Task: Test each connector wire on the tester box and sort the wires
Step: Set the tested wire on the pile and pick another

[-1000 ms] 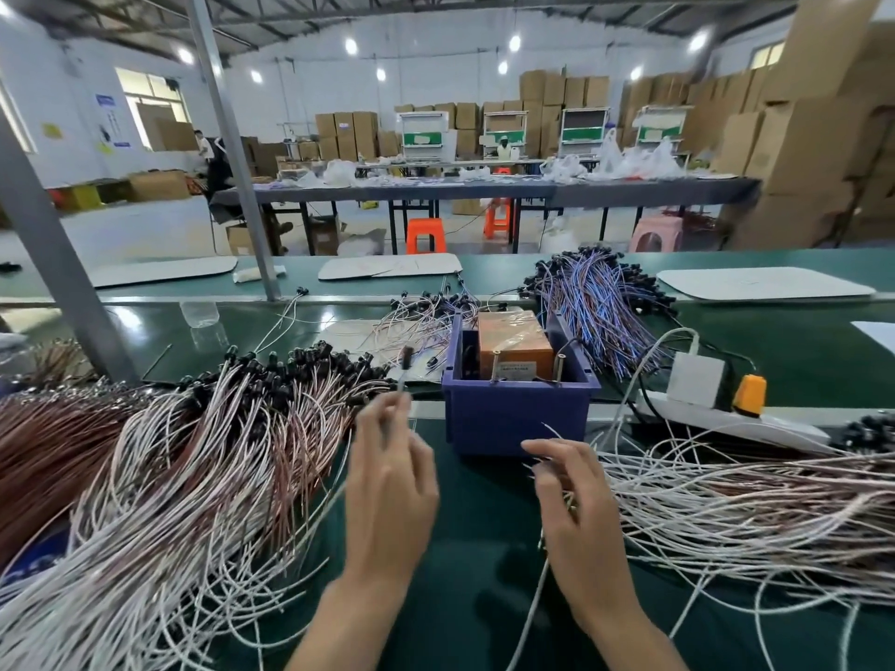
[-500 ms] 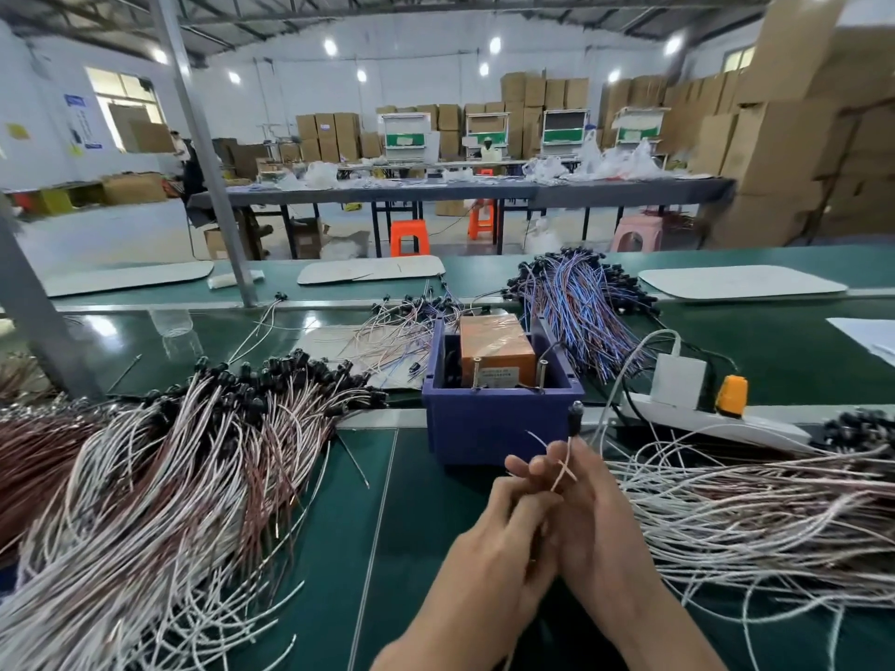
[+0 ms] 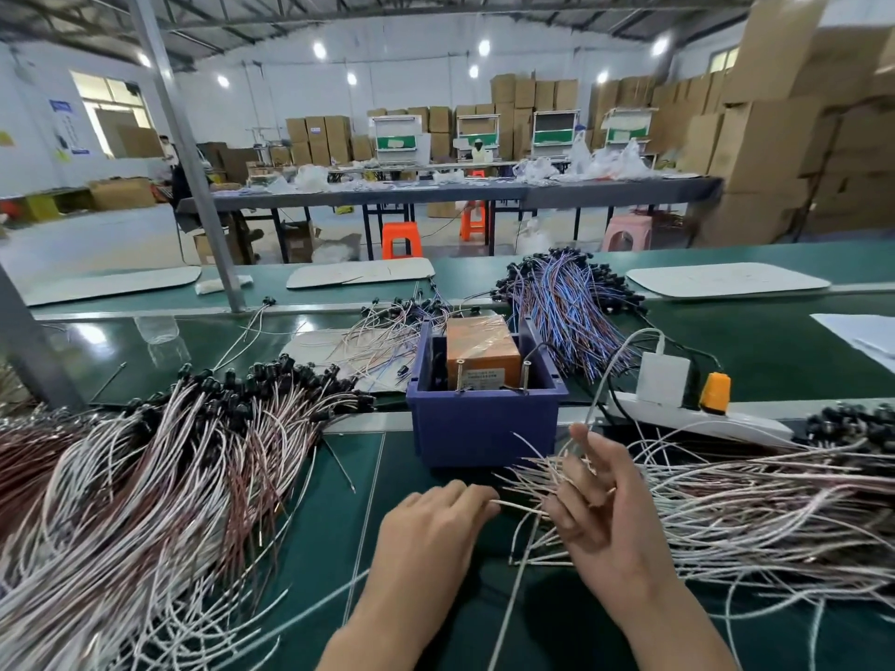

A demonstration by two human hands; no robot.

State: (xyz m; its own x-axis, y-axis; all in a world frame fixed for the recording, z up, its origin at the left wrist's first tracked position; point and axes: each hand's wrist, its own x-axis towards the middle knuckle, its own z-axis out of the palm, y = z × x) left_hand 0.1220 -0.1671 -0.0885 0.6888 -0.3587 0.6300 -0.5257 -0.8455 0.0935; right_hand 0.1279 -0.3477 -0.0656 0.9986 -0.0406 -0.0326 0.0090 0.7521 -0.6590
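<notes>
Left hand (image 3: 436, 530) is curled, fingertips pinching the near end of 1 thin white wire (image 3: 520, 507). The wire runs right from the pinch to the right hand (image 3: 605, 520) and touches its thumb. Right hand is splayed wide, fingers fanned through the loose white wire pile (image 3: 750, 501), holding nothing I can make out. I read that as spreading strands so 1 comes free without dragging its neighbours. The orange tape-wrapped tester box (image 3: 477, 348) sits in a blue plastic bin (image 3: 484, 428) just beyond the pinch, its 2 upright metal pins (image 3: 458, 377) on the side nearest me, probably for short reaches. The white-and-brown wire heap with black connectors (image 3: 169, 452) lies well left of the grip, likely the sorted side. My call: picking the next wire, not yet at the pins.
</notes>
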